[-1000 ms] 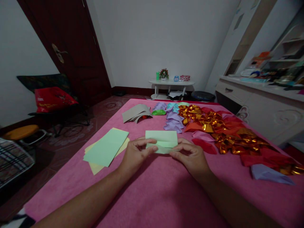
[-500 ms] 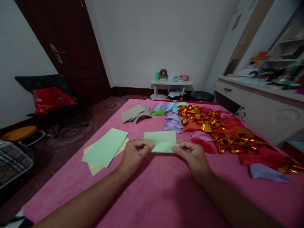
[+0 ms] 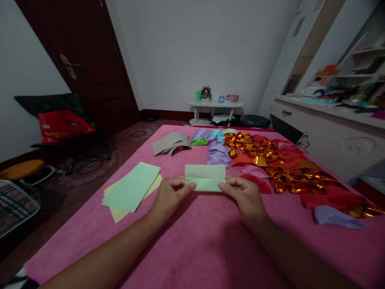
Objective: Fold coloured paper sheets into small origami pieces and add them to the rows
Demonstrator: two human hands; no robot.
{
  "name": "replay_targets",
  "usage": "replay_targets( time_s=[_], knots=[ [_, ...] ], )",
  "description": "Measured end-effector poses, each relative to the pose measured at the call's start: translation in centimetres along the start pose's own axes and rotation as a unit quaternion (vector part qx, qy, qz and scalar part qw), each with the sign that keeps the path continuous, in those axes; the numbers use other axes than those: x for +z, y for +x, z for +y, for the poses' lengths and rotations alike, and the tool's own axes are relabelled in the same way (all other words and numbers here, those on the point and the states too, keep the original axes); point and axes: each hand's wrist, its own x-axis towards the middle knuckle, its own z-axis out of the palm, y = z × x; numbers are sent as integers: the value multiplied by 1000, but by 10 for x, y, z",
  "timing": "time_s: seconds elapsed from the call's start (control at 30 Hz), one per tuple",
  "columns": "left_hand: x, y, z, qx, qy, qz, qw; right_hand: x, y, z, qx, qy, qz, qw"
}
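Note:
Between my hands is a pale green sheet of paper [image 3: 205,173], its near edge folded up in a flap along its length. My left hand [image 3: 174,196] pinches the near left corner, thumb on top and fingers behind. At the near right corner, my right hand [image 3: 245,196] grips the same sheet in a like pinch. A stack of green paper [image 3: 132,188] lies to the left, with yellow paper [image 3: 118,214] under it. Folded gold foil pieces [image 3: 285,180] and folded purple paper pieces [image 3: 217,153] sit to the right and beyond my hands.
The pink cloth [image 3: 192,241] covers the work surface. Grey sheets [image 3: 170,142] lie at its far left, near a bright green folded piece [image 3: 199,142]. A chair with a red bag [image 3: 64,126] stands left; a white cabinet [image 3: 331,132] is at the right.
The near flap of the green sheet now lies flatter and straighter, its crease more even across. The sheet has shifted slightly right between my hands, and both pinches stay on it.

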Motion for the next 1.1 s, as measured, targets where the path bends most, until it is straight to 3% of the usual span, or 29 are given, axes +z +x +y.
replay_targets(
  time_s=[0.27,0.5,0.9,1.1],
  knots=[
    [-1,1,-1,20,33,12,999,-2,2,6,38,92,-25,995],
    [0,1,3,26,49,21,998,2,1,6,88,131,16,987],
    [-3,0,-4,57,69,2,996,4,-1,5,89,144,38,985],
    [-2,2,-1,59,35,28,997,3,0,7,90,134,44,986]
  ],
)
